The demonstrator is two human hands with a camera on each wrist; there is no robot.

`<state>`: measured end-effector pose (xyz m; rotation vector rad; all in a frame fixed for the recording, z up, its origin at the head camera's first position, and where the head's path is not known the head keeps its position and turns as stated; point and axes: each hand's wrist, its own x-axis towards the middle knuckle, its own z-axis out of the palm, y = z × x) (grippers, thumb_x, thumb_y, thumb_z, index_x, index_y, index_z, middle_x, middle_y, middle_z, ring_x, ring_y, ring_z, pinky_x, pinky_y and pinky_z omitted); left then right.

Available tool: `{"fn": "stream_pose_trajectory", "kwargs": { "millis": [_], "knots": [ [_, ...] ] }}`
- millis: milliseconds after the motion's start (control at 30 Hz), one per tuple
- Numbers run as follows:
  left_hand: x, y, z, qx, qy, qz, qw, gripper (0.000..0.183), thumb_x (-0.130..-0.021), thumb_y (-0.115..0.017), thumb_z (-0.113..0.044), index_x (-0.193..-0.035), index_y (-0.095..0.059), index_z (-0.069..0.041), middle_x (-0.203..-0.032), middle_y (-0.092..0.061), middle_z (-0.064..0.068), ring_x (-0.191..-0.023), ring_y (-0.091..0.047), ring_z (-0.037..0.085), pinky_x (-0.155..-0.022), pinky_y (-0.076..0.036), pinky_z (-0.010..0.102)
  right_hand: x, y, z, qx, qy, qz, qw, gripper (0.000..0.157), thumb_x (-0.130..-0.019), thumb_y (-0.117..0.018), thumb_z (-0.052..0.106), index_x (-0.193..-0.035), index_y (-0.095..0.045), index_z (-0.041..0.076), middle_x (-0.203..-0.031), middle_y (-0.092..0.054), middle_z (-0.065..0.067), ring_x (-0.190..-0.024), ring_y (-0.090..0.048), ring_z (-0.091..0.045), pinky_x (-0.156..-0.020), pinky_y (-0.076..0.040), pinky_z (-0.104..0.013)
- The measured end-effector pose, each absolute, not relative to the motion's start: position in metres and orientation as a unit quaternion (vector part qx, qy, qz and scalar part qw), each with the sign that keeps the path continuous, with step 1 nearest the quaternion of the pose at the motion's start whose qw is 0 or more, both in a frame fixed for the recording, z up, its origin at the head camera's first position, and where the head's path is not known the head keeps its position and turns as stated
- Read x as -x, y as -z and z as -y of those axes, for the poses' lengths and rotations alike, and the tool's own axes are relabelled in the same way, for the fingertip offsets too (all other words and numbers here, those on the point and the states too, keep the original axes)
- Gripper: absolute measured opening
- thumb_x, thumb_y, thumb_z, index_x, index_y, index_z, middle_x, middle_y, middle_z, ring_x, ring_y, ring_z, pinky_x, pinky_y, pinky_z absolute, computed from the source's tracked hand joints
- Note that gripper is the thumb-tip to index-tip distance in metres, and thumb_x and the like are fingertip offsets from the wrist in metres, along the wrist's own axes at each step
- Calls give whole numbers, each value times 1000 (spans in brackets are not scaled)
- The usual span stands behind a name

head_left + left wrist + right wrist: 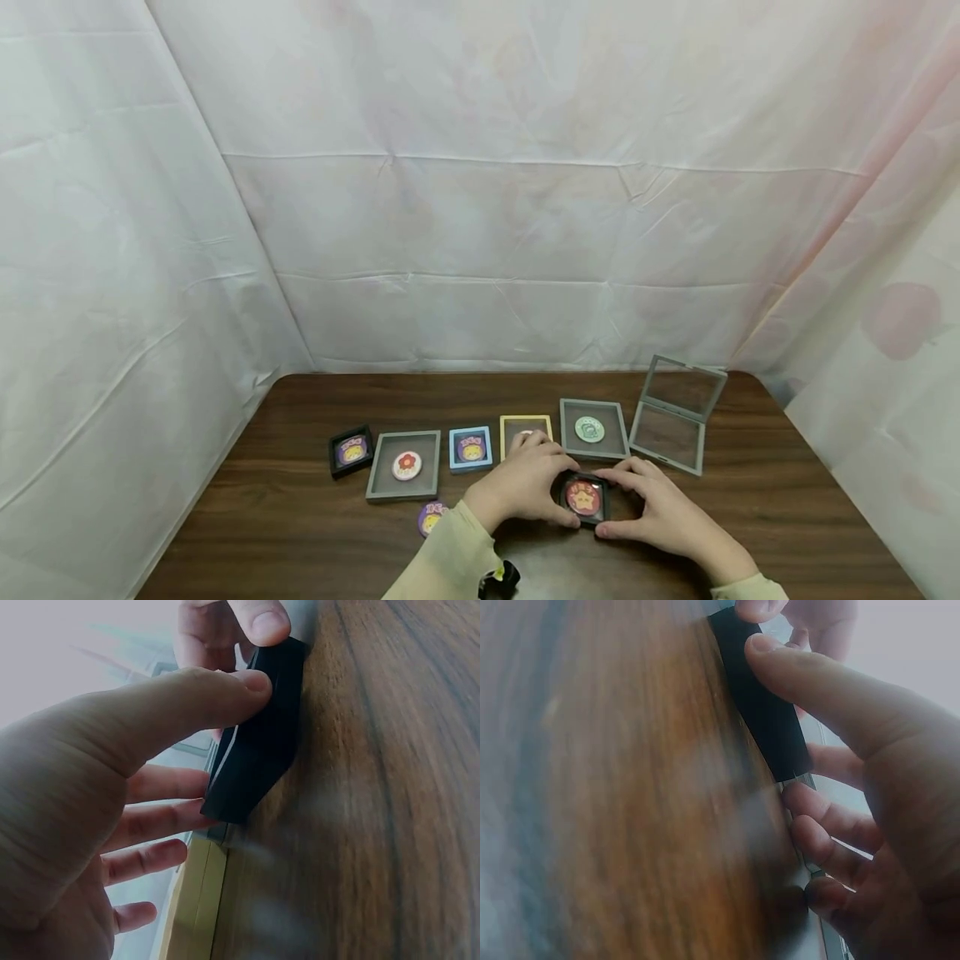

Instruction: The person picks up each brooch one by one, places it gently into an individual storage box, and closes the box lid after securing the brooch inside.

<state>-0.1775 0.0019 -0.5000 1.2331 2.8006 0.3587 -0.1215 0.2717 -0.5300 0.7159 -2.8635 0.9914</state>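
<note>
Both hands hold a small black display frame (pixel 607 505) from its two sides, low over the front of the table. Inside it shows a round red badge (pixel 583 497) with a yellow star figure. My left hand (pixel 528 482) grips the left side between thumb and fingers, and my right hand (pixel 660 510) grips the right side likewise. In the left wrist view the black frame (pixel 262 742) stands edge-on with the left thumb along its near side. The right wrist view shows the right thumb pressing the same black frame (pixel 765 705).
Behind the hands stand a yellow frame (pixel 525 418), partly covered, a blue frame (pixel 471 468), grey frames (pixel 405 497) (pixel 595 455) with badges, and another black frame (pixel 351 471). An opened grey frame (pixel 667 437) is at right. A loose purple badge (pixel 431 517) lies beside the left sleeve.
</note>
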Motion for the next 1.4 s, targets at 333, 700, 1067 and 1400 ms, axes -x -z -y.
{"fn": "stream_pose_trajectory", "kwargs": {
  "millis": [333,700,1067,1400],
  "knots": [
    [167,511,17,-434,-108,-894,-9,71,-89,-83,-69,-143,-71,-25,-138,-65,-10,-131,-51,16,-115,-40,49,117,528,-266,-247,-294,923,21,69,-84,-88,66,-142,-71,32,-119,-60,17,-111,-56,-8,-89,-54,-37],
    [155,514,39,-471,-96,-875,-58,70,-93,-78,-69,-143,-70,-21,-132,-67,-8,-125,-51,12,-106,-44,45,113,525,-253,-293,-297,908,27,71,-84,-88,65,-140,-72,26,-122,-61,15,-110,-58,-8,-90,-55,-35],
    [151,512,63,-448,-101,-887,-42,68,-88,-83,-69,-138,-72,-24,-129,-68,-12,-126,-56,11,-104,-45,43,114,529,-228,-314,-305,899,29,70,-85,-89,63,-140,-71,23,-120,-60,16,-107,-57,-5,-89,-54,-33],
    [150,499,95,-407,-101,-908,-17,69,-82,-90,-65,-135,-74,-23,-128,-70,-10,-121,-56,13,-107,-42,50,124,519,-234,-312,-312,897,28,64,-88,-88,59,-135,-73,18,-120,-65,10,-102,-60,-8,-85,-55,-32]
  ]
}}
